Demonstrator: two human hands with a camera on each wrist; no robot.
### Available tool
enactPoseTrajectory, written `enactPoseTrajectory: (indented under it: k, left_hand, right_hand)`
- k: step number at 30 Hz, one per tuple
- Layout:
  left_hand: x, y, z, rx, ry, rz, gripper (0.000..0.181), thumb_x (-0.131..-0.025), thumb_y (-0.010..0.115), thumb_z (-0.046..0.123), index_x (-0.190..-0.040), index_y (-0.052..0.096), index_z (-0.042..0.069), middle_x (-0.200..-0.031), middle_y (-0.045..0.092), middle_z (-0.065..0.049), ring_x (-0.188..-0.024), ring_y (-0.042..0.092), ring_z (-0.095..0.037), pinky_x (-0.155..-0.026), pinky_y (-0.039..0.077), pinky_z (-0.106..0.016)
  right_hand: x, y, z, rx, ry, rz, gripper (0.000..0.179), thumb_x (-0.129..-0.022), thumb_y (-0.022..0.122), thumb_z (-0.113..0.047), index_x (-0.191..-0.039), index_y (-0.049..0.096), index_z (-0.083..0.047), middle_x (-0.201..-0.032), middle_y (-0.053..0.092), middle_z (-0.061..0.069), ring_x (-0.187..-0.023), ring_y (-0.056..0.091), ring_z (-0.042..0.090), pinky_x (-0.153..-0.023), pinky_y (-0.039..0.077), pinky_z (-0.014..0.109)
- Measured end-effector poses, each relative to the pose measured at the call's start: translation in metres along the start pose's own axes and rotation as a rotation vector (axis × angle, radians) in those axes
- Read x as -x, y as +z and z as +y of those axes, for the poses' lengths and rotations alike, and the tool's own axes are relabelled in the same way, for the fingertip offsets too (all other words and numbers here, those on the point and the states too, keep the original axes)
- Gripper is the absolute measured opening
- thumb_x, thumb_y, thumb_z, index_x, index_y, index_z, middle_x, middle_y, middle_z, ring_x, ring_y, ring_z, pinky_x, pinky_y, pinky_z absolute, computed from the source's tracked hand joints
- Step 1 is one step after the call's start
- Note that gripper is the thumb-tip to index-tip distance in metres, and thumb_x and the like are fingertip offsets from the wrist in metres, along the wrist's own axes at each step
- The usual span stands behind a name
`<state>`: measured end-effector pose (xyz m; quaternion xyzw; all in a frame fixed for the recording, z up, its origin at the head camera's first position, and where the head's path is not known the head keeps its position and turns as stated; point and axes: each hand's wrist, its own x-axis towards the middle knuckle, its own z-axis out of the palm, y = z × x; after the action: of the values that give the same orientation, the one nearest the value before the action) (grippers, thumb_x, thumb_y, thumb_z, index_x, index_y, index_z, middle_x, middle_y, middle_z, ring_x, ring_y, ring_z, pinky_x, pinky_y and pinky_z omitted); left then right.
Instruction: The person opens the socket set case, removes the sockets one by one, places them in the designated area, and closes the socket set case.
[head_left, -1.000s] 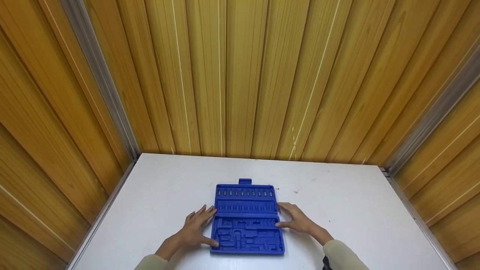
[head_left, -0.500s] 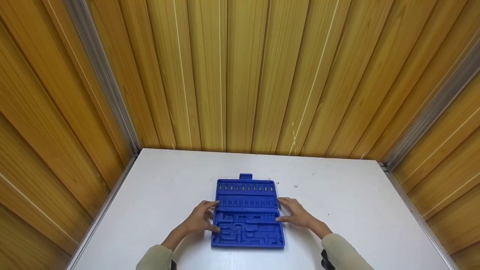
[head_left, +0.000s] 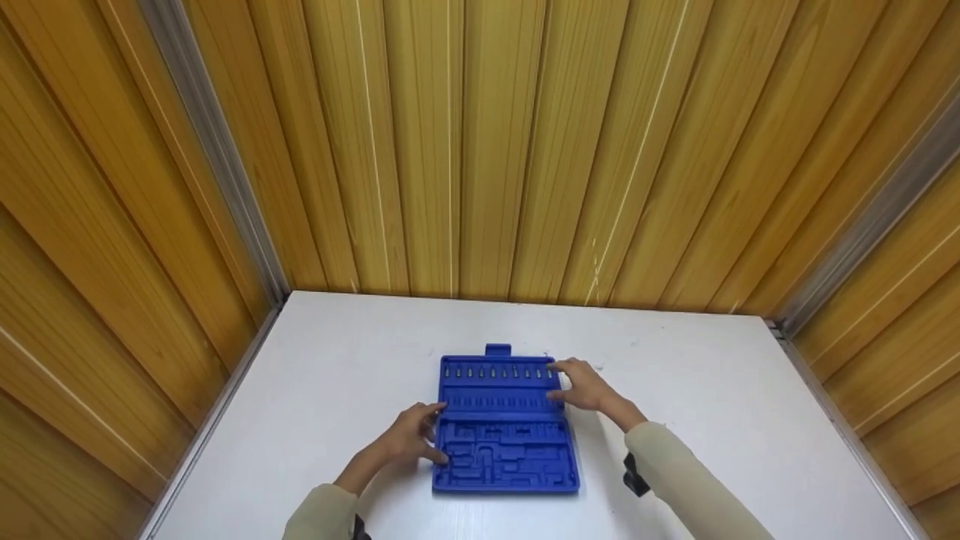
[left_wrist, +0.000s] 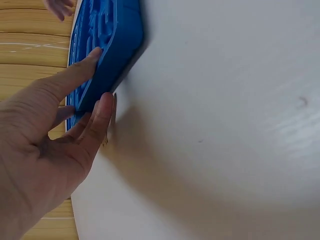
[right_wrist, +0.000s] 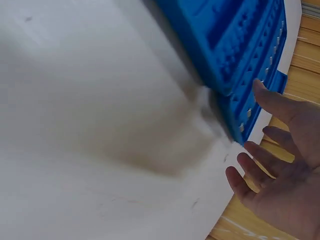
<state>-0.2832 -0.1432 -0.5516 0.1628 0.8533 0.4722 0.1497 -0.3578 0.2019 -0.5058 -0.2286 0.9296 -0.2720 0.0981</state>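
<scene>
A blue plastic bit-set case [head_left: 506,488] lies unfolded on the white table. Its far half, the lid [head_left: 499,388], bears a row of several small metal bits along the top; the near half shows moulded hollows with no tools in them. My left hand [head_left: 409,436] grips the left side of the case, thumb over the rim of the near half and fingers against the side wall, as the left wrist view shows. At the lid's right edge is my right hand [head_left: 585,386], its fingers spread and its thumb over the lid in the right wrist view [right_wrist: 295,160].
The white table [head_left: 337,352] carries small dark marks. Yellow wood-patterned panels [head_left: 487,150] rise behind it and on both sides, with grey metal posts at the corners. A latch tab [head_left: 498,349] sticks out from the lid's far edge.
My right hand has moved away from me along the case's right side, from near the hinge to the lid. My left hand has moved up the left side, its fingers drawing in.
</scene>
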Motion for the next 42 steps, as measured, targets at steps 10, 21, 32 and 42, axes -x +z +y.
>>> enactPoseTrajectory:
  k: [10, 21, 32, 42]
  left_hand:
    - [-0.004, 0.004, 0.007, 0.002, -0.058, 0.018, 0.095, -0.067, 0.09, -0.007, -0.148, 0.04, -0.012, -0.115, 0.056, -0.02, -0.088, 0.063, -0.022, -0.076, 0.056, -0.027]
    - [-0.003, 0.003, 0.006, 0.023, -0.117, 0.011, 0.096, -0.068, 0.089, -0.008, -0.151, 0.039, -0.008, -0.117, 0.054, -0.017, -0.089, 0.063, -0.02, -0.079, 0.057, -0.03]
    - [-0.005, 0.002, 0.006, 0.033, -0.099, 0.003, 0.095, -0.068, 0.088, -0.008, -0.15, 0.04, -0.008, -0.117, 0.054, -0.017, -0.087, 0.062, -0.019, -0.076, 0.055, -0.025]
    - [-0.004, 0.002, 0.006, 0.063, -0.07, -0.001, 0.093, -0.068, 0.087, -0.011, -0.148, 0.04, -0.01, -0.119, 0.054, -0.02, -0.085, 0.063, -0.019, -0.072, 0.053, -0.02]
  right_hand:
    - [-0.083, 0.049, -0.066, -0.28, -0.039, -0.012, 0.035, -0.098, 0.065, -0.01, -0.124, 0.064, 0.013, -0.111, 0.073, 0.028, -0.103, 0.072, 0.043, -0.087, 0.06, 0.049]
    - [-0.11, 0.117, -0.094, -0.214, 0.095, 0.359, 0.026, -0.089, 0.072, -0.006, -0.111, 0.073, 0.008, -0.096, 0.076, 0.019, -0.084, 0.07, 0.025, -0.079, 0.059, 0.045]
    - [-0.115, 0.122, -0.091, -0.067, 0.165, 0.326, 0.023, -0.091, 0.074, -0.019, -0.111, 0.078, -0.007, -0.097, 0.073, 0.011, -0.084, 0.067, 0.023, -0.074, 0.057, 0.046]
    - [-0.115, 0.119, -0.095, -0.058, 0.18, 0.228, 0.029, -0.094, 0.073, -0.022, -0.12, 0.074, -0.01, -0.116, 0.07, 0.018, -0.1, 0.066, 0.031, -0.088, 0.054, 0.055]
